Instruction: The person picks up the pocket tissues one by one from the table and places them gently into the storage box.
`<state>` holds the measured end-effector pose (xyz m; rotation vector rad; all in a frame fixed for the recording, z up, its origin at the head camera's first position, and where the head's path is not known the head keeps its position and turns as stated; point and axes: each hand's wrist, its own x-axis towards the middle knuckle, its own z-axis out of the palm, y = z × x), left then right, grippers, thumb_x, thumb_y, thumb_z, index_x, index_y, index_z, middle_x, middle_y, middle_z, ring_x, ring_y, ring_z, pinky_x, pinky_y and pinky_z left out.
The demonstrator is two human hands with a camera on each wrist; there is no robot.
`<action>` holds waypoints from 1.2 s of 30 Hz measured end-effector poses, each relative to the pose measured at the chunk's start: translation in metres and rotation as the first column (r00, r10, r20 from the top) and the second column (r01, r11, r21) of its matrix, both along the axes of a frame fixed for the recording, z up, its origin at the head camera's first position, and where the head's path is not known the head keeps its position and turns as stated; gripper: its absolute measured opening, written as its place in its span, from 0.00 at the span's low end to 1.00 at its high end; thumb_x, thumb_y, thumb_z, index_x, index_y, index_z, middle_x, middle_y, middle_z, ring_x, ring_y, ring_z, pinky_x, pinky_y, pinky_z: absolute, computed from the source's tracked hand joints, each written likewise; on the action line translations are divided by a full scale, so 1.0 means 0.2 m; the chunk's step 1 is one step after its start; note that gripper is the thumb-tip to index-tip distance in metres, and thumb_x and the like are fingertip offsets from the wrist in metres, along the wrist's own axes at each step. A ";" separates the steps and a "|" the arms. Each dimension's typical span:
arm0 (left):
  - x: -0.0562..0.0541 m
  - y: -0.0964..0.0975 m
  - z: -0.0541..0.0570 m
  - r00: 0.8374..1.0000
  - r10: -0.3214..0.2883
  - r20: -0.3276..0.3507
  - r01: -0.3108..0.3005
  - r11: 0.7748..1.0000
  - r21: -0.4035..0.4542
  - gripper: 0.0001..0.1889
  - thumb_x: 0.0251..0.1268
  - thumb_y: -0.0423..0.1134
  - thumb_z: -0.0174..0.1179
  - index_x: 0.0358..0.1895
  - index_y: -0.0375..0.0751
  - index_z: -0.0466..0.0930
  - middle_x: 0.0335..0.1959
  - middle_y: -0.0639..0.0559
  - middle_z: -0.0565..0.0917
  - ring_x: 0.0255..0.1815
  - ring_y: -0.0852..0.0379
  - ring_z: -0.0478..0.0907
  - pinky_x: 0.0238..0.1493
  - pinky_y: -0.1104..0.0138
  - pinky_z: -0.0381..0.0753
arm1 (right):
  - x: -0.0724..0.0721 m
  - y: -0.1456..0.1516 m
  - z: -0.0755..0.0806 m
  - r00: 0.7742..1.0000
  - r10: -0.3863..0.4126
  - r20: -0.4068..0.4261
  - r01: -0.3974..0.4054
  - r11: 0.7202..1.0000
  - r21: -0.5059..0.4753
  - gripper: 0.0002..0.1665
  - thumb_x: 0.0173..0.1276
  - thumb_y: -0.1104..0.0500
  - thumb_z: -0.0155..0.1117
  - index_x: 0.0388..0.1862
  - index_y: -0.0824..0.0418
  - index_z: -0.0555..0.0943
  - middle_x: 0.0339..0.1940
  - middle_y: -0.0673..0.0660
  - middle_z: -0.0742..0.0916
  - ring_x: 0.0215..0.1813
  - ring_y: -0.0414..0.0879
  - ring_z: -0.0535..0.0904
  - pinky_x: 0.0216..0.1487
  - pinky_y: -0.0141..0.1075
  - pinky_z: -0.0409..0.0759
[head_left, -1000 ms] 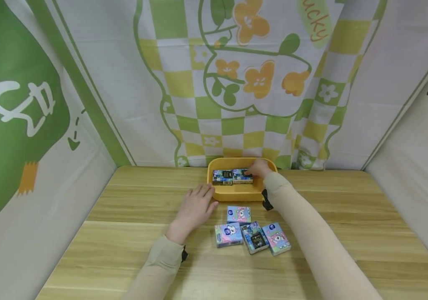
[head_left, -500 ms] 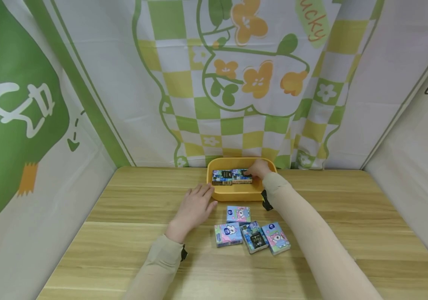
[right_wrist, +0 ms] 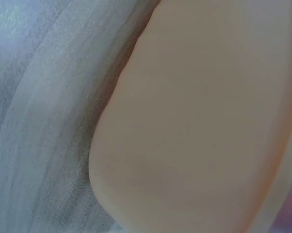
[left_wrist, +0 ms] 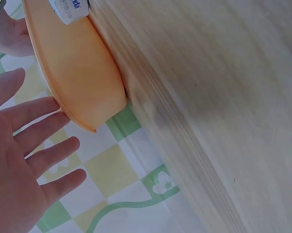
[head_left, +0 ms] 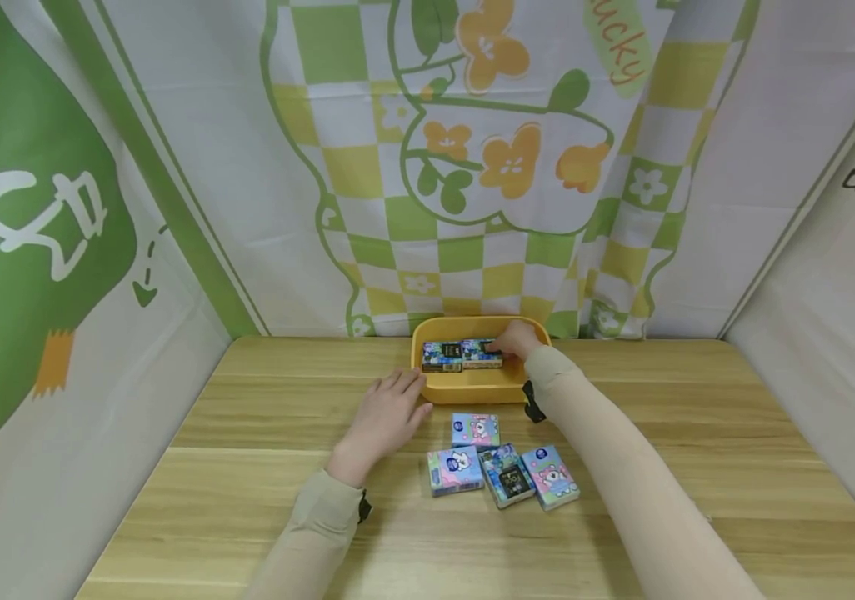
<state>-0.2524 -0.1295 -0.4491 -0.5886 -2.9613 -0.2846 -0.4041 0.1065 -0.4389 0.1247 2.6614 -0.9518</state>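
Note:
A yellow plastic basket (head_left: 484, 395) stands at the back of the table. Inside it, two dark-blue patterned tissue packs lie end to end, one on the left (head_left: 442, 357) and one on the right (head_left: 477, 358). My right hand (head_left: 519, 339) reaches over the basket's right side and pinches the right-hand pack at its end; some of its fingers are hidden. My left hand (head_left: 388, 414) is spread at the front left corner, fingertips at the basket's rim, as the left wrist view also shows. The basket's wall (right_wrist: 194, 121) fills most of the right wrist view.
In front of the basket lie several more tissue packs: a pink-and-blue one (head_left: 476, 429) nearest it, another (head_left: 455, 471) at left, a dark-blue one (head_left: 507, 477) and a pink-and-blue one (head_left: 551, 477) at right. A patterned curtain (head_left: 465, 250) hangs right behind the basket.

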 end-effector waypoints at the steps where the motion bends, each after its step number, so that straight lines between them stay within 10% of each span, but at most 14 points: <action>1: 0.00 0.00 0.00 1.000 0.000 0.001 0.000 1.000 0.000 0.28 0.72 0.51 0.48 0.69 0.41 0.64 0.72 0.44 0.64 0.72 0.40 0.59 0.71 0.44 0.57 | 0.00 0.00 0.00 1.000 0.000 0.001 0.000 1.000 -0.006 0.19 0.63 0.54 0.67 0.43 0.69 0.81 0.28 0.60 0.84 0.33 0.51 0.82 0.32 0.38 0.81; 36: 0.02 -0.01 0.01 0.999 -0.014 -0.032 0.014 1.000 0.004 0.27 0.73 0.53 0.47 0.68 0.40 0.67 0.70 0.43 0.66 0.71 0.40 0.61 0.70 0.43 0.60 | -0.02 -0.01 0.01 0.997 0.007 0.083 -0.007 1.000 0.001 0.13 0.64 0.58 0.65 0.42 0.67 0.79 0.26 0.57 0.81 0.36 0.52 0.84 0.43 0.43 0.85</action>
